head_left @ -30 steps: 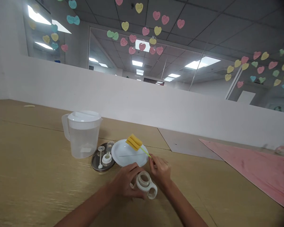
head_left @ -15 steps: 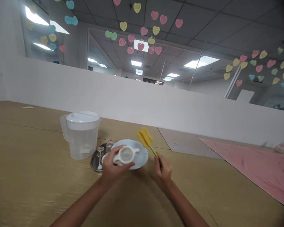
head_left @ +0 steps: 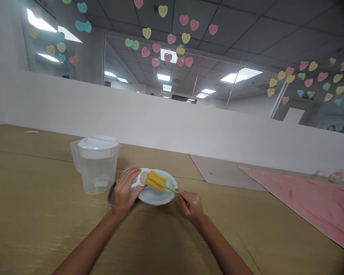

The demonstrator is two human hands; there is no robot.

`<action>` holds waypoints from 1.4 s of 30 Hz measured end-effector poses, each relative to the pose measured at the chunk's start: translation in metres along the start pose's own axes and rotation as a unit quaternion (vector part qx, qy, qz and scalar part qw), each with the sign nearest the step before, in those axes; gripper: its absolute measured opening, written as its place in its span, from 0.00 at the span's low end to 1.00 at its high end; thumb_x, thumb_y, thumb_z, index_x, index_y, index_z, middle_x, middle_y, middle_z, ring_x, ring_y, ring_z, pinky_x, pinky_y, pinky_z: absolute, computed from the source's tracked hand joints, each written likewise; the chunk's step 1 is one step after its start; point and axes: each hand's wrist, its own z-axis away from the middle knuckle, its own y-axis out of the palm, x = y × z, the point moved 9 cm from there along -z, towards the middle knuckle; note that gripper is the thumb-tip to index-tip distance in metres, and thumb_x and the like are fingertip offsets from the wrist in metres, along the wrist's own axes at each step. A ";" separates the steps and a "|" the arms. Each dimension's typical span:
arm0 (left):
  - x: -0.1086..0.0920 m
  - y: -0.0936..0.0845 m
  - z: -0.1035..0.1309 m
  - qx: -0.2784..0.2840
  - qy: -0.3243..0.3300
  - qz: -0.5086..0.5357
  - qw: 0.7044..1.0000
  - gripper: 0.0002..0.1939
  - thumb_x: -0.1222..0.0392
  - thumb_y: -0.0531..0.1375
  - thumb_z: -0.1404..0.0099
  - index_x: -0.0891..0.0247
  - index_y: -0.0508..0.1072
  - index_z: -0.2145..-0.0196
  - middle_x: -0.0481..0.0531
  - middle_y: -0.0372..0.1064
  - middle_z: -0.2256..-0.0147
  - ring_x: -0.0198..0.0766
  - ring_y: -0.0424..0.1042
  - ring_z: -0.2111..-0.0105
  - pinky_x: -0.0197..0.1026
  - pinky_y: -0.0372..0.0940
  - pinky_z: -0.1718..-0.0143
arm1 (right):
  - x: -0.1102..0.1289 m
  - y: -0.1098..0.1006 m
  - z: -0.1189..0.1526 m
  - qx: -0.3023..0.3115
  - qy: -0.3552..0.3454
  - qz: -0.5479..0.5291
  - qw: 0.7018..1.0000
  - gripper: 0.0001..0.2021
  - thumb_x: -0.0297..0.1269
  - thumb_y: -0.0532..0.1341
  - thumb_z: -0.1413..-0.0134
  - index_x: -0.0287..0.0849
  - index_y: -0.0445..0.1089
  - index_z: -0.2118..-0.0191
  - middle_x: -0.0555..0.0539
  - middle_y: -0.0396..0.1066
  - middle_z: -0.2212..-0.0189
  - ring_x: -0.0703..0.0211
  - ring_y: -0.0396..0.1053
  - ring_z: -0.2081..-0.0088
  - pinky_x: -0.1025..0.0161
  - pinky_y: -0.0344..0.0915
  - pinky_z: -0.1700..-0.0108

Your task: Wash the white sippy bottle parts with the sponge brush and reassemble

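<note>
My left hand (head_left: 126,191) is wrapped round a small white two-handled baby bottle (head_left: 143,177), tipped sideways with its round end toward the right. Much of the bottle is hidden by my fingers. In my right hand (head_left: 192,204) is the thin green handle of a bottle brush with a yellow sponge head (head_left: 156,181). The sponge's tip meets the bottle's round end; I cannot tell whether any of it is inside. Both are held above a pale blue-white bowl (head_left: 157,200). Behind my left hand, a dark metal tray (head_left: 111,196) is mostly covered from view.
A lidded translucent pitcher (head_left: 99,168) stands left of the tray. A pink cloth (head_left: 306,202) lies at the right, with a clear object (head_left: 336,175) behind it. The brown tabletop (head_left: 160,244) ends at a low white wall (head_left: 160,122) beneath glass.
The sponge brush has swung down and left, from upright beside the bowl to the bottle's end. My left hand has turned the bottle toward it and now covers more of the tray.
</note>
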 end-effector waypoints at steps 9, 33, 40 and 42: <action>0.004 0.007 0.003 0.057 0.044 -0.009 0.997 0.17 0.56 0.58 0.38 0.61 0.67 0.51 0.56 0.70 0.54 0.46 0.67 0.50 0.52 0.59 0.46 | -0.002 -0.003 -0.003 0.012 -0.004 0.014 1.000 0.12 0.30 0.51 0.42 0.36 0.71 0.61 0.49 0.69 0.81 0.66 0.64 0.81 0.69 0.58 0.76; -0.058 0.009 0.007 0.046 0.229 -0.071 0.970 0.15 0.69 0.53 0.35 0.66 0.68 0.51 0.57 0.71 0.55 0.47 0.65 0.48 0.51 0.63 0.48 | 0.040 0.005 -0.007 0.003 -0.092 0.141 0.986 0.08 0.27 0.53 0.44 0.34 0.68 0.61 0.49 0.65 0.83 0.65 0.59 0.82 0.64 0.49 0.77; -0.073 0.013 0.003 0.062 0.267 -0.099 0.956 0.15 0.69 0.54 0.36 0.65 0.68 0.51 0.54 0.71 0.54 0.43 0.67 0.49 0.48 0.62 0.47 | 0.046 -0.001 -0.013 -0.006 -0.106 0.153 0.983 0.08 0.27 0.54 0.44 0.34 0.69 0.60 0.50 0.65 0.84 0.65 0.59 0.82 0.64 0.50 0.77; -0.064 0.011 0.000 0.067 0.255 -0.121 0.957 0.15 0.69 0.53 0.35 0.63 0.68 0.51 0.53 0.71 0.53 0.43 0.67 0.50 0.49 0.60 0.47 | 0.042 -0.003 -0.013 -0.003 -0.116 0.163 0.980 0.09 0.28 0.54 0.44 0.34 0.70 0.60 0.51 0.64 0.85 0.65 0.58 0.82 0.63 0.49 0.78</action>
